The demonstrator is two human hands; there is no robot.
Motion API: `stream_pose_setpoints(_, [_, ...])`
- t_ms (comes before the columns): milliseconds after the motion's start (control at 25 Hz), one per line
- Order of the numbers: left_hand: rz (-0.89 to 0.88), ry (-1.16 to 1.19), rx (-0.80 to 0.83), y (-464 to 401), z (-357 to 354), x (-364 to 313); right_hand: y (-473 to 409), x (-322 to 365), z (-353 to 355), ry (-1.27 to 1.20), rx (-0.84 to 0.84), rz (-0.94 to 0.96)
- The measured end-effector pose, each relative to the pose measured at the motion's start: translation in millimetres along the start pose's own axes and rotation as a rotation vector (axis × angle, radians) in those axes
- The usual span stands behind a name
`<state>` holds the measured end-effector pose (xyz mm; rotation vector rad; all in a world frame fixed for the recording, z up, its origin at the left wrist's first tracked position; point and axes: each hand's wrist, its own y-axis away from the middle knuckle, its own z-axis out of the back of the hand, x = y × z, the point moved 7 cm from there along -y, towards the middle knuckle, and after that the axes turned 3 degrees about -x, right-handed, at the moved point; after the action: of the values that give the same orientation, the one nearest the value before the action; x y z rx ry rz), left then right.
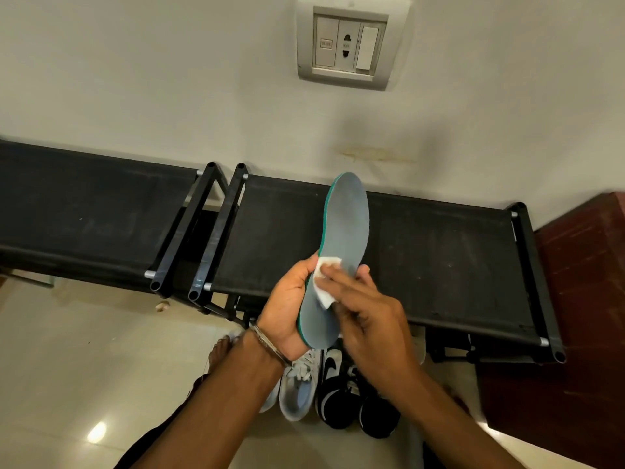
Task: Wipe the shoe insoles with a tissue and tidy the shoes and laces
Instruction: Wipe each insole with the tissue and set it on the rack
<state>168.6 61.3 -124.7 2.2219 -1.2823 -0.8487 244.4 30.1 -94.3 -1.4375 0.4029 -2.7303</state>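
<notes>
Head view, and we're looking straight down on the job. Our left hand (287, 309) cradles the insole (341, 238) from below at its heel half, fingers wrapped around the green edge, so the grey top face tilts up toward us and the toe points away at the wall. That grip makes sense: it stiffens a floppy piece of foam and gives the other hand something firm to rub against.

Our right hand (365, 316) comes in from the other side, fingers curled over a folded white tissue (324, 282) and pressing it flat on the insole about midway along. We'd judge this as a wiping stroke in progress, with the whole front half of the insole not yet under the tissue.

We're holding all this in the air above the black shoe rack (439, 252), well clear of its top shelf, probably so any dust drops away rather than onto footwear. Down by our feet on the floor sit the grey shoe (299, 390) with white laces, and just beside it the black shoes (341, 397), toes toward us. They wait there within easy reach, so the insole can go straight back in. Laces look loose; tidying those, we reckon, comes later.
</notes>
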Motion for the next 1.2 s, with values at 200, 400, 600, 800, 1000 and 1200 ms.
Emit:
stream_pose_setpoints(200, [-0.028, 0.035, 0.024, -1.8, 6.1, -7.7, 2.6, 20.0, -5.1, 0.135, 0.035, 0.211])
stream_pose_setpoints(400, [0.009, 0.035, 0.057, -1.1, 2.3, -1.0, -1.9, 17.2, 0.8, 0.116, -0.051, 0.111])
stream_pose_setpoints(600, [-0.049, 0.11, 0.052, -2.9, 13.7, -13.3, 11.5, 30.2, -10.0, 0.121, 0.089, 0.308])
stream_pose_setpoints(800, [-0.026, 0.024, 0.082, -2.4, 1.1, -6.9, 0.0, 16.1, 3.7, 0.315, -0.059, 0.21])
stream_pose_setpoints(1000, [-0.084, 0.119, 0.064, -3.4, 11.8, -20.4, 16.4, 27.0, -14.6, 0.092, 0.1, 0.277])
stream_pose_setpoints(1200, [-0.119, 0.074, 0.044, -2.3, 11.2, -24.3, 12.0, 18.6, -9.5, 0.165, 0.032, 0.223])
